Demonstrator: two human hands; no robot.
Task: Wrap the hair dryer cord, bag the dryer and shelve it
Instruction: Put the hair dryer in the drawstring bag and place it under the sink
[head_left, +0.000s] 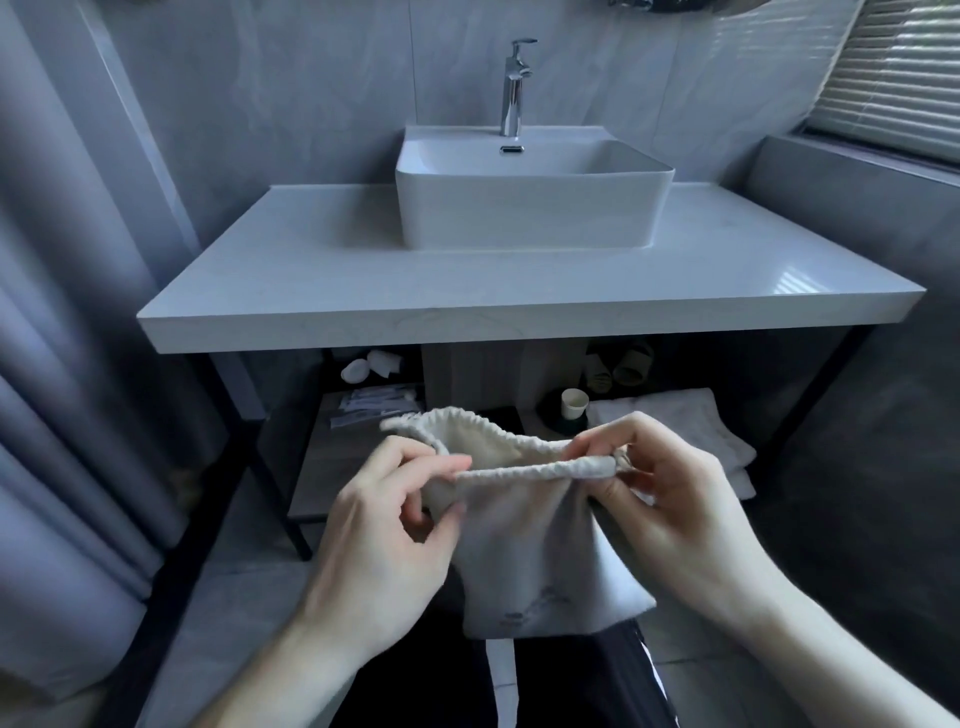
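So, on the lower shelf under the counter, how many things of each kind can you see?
Paper cup: 1
Folded white towels: 1 stack; number of towels unclear
Slippers: 1 pair
White rolled items: about 3, blurred
Small packets: 1 pile, too small to count
Total: 5 kinds

walls: grey marbled tile (322, 78) | window blinds (898, 67) upper right | white vanity counter (363, 280) | grey curtain (57, 312) left

Pale drawstring bag (530, 540), mouth open, hanging upright
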